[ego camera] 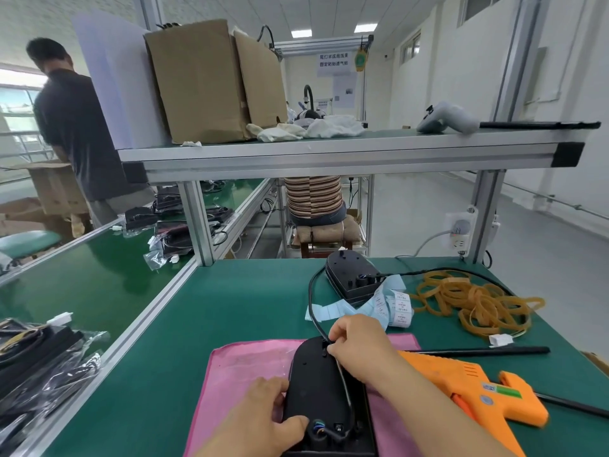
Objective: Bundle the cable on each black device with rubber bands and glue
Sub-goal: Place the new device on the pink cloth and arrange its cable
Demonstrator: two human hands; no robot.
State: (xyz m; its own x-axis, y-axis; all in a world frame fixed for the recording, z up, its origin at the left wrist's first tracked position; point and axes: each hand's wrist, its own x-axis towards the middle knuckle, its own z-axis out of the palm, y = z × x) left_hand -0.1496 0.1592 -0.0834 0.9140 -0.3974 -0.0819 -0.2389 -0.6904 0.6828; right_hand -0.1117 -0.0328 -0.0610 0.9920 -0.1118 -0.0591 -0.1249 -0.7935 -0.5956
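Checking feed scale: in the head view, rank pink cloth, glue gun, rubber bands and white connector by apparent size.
1. pink cloth
2. glue gun and rubber bands: look alike; the gun is nearer, so unranked
3. white connector

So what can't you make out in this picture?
Head view, orange plastic glue gun: nozzle hidden behind the right arm.
Head view, black plastic device on the pink cloth: near end cut off by bottom edge.
Head view, white paper label strip: print too small to read.
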